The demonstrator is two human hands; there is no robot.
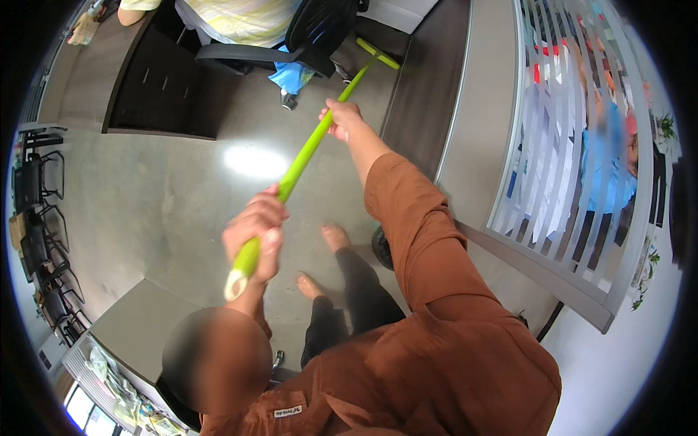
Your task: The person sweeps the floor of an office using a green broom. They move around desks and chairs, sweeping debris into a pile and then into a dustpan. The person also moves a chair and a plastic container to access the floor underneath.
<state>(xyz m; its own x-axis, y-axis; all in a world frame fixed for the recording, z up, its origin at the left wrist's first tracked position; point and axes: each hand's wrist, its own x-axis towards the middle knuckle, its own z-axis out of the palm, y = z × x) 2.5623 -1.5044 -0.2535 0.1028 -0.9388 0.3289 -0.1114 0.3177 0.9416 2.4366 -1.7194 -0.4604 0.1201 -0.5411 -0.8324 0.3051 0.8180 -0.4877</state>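
Both my hands grip a lime-green pole (306, 154) with a narrow T-shaped head, which looks like a floor mop or squeegee. My left hand (256, 225) is wrapped round the near end, just above the pale, hollow-looking tip. Farther along the shaft, my right hand (341, 120) is closed on it with the arm stretched forward. The pole slants away to the far right. Its green T-shaped head (378, 54) is at the floor beside the dark panel base, right of the office chair. What lies under the head is too small to tell.
A person (243, 20) sits in a black office chair (309, 40) by a dark desk (163, 87); a blue bag (291, 75) hangs below the seat. A partition with slats (560, 145) runs along the right. Black chairs (47, 247) line the left; a grey cabinet (142, 320) stands near left.
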